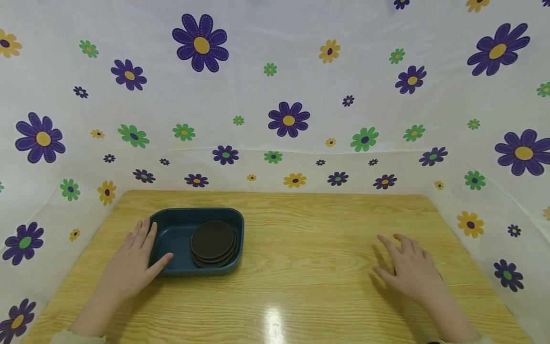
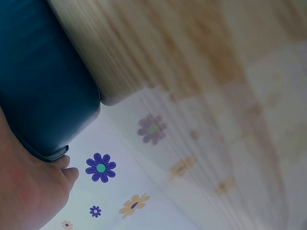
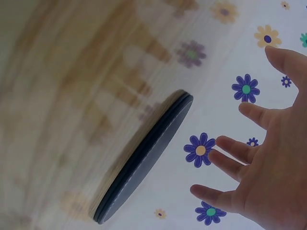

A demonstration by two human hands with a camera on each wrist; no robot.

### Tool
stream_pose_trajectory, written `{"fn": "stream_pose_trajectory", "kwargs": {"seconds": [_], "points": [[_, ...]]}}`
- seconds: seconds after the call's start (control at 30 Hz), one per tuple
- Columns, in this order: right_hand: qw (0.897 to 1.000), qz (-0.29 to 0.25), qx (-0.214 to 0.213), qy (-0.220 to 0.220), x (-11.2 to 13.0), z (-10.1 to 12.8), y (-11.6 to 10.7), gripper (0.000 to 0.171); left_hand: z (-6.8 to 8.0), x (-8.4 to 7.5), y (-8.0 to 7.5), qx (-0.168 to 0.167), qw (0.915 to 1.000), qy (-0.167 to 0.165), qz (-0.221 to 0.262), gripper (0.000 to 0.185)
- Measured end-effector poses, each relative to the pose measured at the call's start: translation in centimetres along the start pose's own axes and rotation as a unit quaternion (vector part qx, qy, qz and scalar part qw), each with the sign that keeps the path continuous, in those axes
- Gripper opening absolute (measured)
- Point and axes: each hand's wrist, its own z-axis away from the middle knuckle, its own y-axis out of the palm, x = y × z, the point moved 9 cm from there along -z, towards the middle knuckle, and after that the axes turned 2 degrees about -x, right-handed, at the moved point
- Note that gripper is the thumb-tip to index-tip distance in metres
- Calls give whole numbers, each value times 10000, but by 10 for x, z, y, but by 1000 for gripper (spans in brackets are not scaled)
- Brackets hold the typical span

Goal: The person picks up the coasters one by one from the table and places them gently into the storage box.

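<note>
Left hand: the left hand (image 1: 131, 260) lies against the near-left corner of the dark blue tray (image 1: 172, 229), fingers straight along the left wall and thumb laid against the near wall. It braces the tray rather than gripping it; no finger curls over the rim. The left wrist view shows the tray wall (image 2: 43, 81) pressed against the palm (image 2: 24, 191).

Right hand: the right hand (image 1: 408, 270) hovers low over or rests on the counter (image 1: 309, 267), fingers spread wide and relaxed, holding nothing. Contact with the counter cannot be confirmed. The right wrist view shows the fingers (image 3: 235, 151) splayed and empty.

Tray: sits on the counter directly beside the left hand, well apart from the right hand. Its left half is bare.

Coasters: a stack of round dark coasters (image 1: 213, 242) fills the tray half farther from the left hand, leaning slightly against the tray wall. The tray walls keep the stack together. The right wrist view shows a dark edge (image 3: 144, 163) of what looks like the tray rim; detail is blurred.

Counter: light wood grain, with a glare spot between the forearms.

Backdrop: white sheet with printed flowers (image 1: 200, 43) encloses the counter beyond and outboard of both hands.
</note>
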Motion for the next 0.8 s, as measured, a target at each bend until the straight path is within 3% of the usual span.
{"fn": "stream_pose_trajectory", "kwargs": {"seconds": [0.37, 0.8], "points": [[9989, -14, 236, 409, -22, 11, 3, 87, 0, -1, -1, 10, 10000, -12, 12, 97], [9919, -362, 1059, 608, -43, 16, 23, 91, 0, 0, 0, -7, 10000, -6, -11, 98]]}}
